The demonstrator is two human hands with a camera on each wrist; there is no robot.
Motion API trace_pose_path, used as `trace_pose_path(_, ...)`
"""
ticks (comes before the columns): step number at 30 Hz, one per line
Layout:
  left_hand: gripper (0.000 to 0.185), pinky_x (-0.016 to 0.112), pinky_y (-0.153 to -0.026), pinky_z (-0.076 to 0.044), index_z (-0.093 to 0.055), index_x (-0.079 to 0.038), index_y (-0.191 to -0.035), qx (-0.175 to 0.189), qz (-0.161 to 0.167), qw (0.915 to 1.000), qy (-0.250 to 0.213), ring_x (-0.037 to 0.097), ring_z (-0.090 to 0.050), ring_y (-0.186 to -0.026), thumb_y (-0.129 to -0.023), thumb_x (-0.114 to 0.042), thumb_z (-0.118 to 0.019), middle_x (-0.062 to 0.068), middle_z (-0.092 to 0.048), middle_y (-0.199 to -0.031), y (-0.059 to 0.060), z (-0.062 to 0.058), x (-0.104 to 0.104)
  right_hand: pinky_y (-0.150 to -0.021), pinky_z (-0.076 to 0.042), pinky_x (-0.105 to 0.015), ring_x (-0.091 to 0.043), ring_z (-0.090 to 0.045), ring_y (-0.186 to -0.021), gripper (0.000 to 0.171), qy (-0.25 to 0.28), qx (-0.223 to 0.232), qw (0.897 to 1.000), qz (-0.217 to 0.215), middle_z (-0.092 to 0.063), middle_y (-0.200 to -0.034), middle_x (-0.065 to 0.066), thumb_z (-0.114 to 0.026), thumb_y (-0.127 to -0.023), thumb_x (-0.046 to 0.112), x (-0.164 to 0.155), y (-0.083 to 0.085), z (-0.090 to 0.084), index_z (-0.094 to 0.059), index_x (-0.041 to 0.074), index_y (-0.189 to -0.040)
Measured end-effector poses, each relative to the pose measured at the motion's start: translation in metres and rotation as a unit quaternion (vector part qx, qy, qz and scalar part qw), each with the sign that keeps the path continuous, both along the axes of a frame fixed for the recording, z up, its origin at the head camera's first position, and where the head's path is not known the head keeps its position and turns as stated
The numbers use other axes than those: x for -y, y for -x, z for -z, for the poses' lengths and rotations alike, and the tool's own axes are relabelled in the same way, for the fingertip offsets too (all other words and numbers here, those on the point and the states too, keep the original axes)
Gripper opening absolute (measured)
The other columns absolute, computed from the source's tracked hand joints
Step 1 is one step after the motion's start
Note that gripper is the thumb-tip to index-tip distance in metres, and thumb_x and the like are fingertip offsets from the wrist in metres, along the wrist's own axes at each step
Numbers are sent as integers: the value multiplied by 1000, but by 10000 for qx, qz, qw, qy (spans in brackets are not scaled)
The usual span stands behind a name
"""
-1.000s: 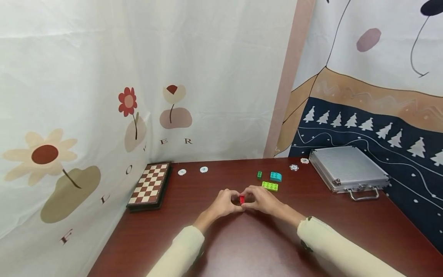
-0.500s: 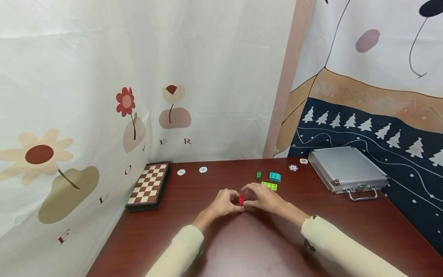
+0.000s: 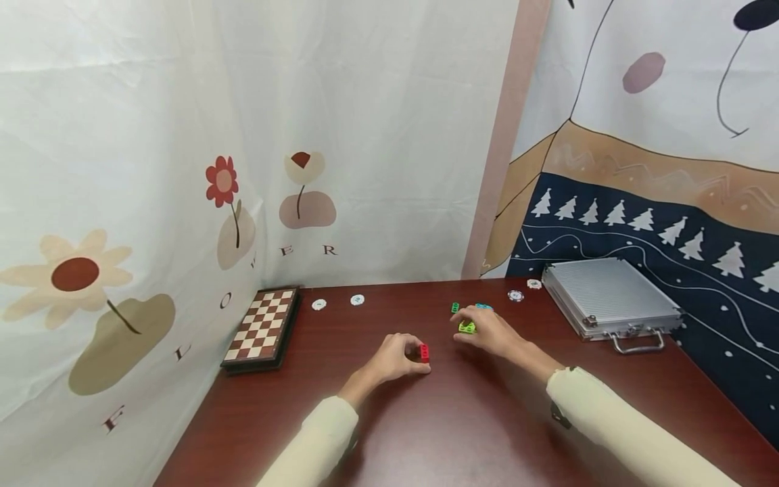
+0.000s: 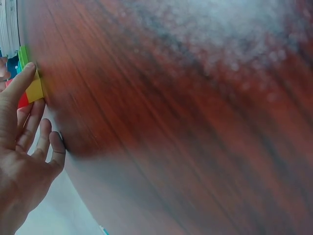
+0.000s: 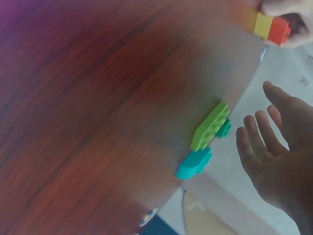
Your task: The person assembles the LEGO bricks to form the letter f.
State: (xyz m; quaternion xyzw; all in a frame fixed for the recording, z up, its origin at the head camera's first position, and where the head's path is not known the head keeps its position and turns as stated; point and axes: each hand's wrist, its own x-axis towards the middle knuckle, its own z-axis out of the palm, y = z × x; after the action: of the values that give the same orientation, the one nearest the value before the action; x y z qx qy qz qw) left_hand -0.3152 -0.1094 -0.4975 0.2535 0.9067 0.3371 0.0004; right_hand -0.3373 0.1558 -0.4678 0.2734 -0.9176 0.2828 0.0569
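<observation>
My left hand (image 3: 392,358) pinches a small stack of building bricks between thumb and fingers, low over the table. Its red brick (image 3: 425,352) shows studs, and a yellow brick (image 5: 262,24) is joined beneath it, seen in both wrist views. Over to the right, my right hand (image 3: 489,331) reaches above a long lime green brick (image 3: 466,327), thumb and fingers spread around it in the head view. The right wrist view shows that hand's palm holding nothing, apart from the lime brick. Just behind lie a small dark green brick (image 3: 455,308) and a turquoise brick (image 3: 483,306), partly hidden by the hand.
A checkered board box (image 3: 260,325) sits at the table's left edge. At the back right stands a silver case (image 3: 613,294) with its handle forward. Several round chips, such as a white chip (image 3: 357,299), lie along the rear edge by the curtain.
My right hand has left the red brick and moved right, over the lime green brick. My left hand has stayed in place with the stack.
</observation>
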Motion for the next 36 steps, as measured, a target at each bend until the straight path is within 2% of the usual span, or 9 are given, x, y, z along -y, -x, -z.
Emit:
trace_pose_path(6, 45, 26, -75, -51, -77, -8, -115, 150, 87, 9997, -180, 12, -61, -81, -77, -24, -94, -5, -70, -89, -2, -4, 2, -91, -57, -47, -27, -68, -101, 31, 64, -19, 9997, 239, -72, -112, -9, -83, -90, 17, -18, 10, 2, -75, 6, -118)
trace_pose_path(11, 47, 25, -73, -51, -75, -6, -119, 221, 141, 9986, -460, 19, -66, -83, -78, -20, -93, 1, -74, -90, -3, -6, 5, -92, -56, -48, -25, -67, -101, 31, -172, -61, 9989, 438, -72, -114, -11, -84, -89, 17, -26, 16, 7, -76, 7, -117)
trace_pose_path(16, 36, 25, -73, -52, -78, -11, -112, 259, 49, 9983, -518, 16, -66, -82, -79, -20, -93, 2, -75, -91, -2, -7, 6, -91, -57, -47, -24, -68, -100, 33, -188, 85, 9989, 429, -74, -113, -11, -83, -90, 19, -28, 20, 11, -76, 5, -119)
trace_pose_path(19, 32, 25, -74, -53, -78, -14, -107, 299, 5, 9982, -524, 10, -66, -81, -79, -21, -93, -3, -75, -89, -1, -6, 5, -92, -56, -48, -23, -69, -101, 35, -235, 178, 9987, 418, -75, -114, -11, -83, -91, 21, -29, 21, 13, -75, 4, -121)
trace_pose_path(23, 30, 24, -75, -53, -79, -15, -105, 350, -52, 9979, -541, 4, -66, -78, -79, -21, -93, -8, -75, -87, 0, -5, 3, -91, -56, -49, -25, -68, -101, 38, -430, 87, 9982, 407, -75, -114, -12, -83, -90, 23, -29, 24, 17, -75, 2, -121)
trace_pose_path(29, 28, 25, -73, -53, -79, -15, -101, 382, -124, 9976, -566, 5, -66, -75, -78, -19, -94, -4, -76, -86, 2, -7, 1, -90, -56, -49, -25, -67, -99, 34, -522, -73, 9975, 460, -76, -111, -10, -84, -89, 23, -29, 26, 21, -77, 4, -117)
trace_pose_path(36, 28, 24, -68, -52, -80, -15, -99, 474, -186, 9974, -505, 5, -63, -73, -77, -22, -95, -9, -73, -82, 2, -4, 3, -88, -57, -46, -21, -67, -96, 28, -427, 4, 9985, 329, -76, -106, -7, -84, -90, 21, -26, 25, 22, -80, 6, -112)
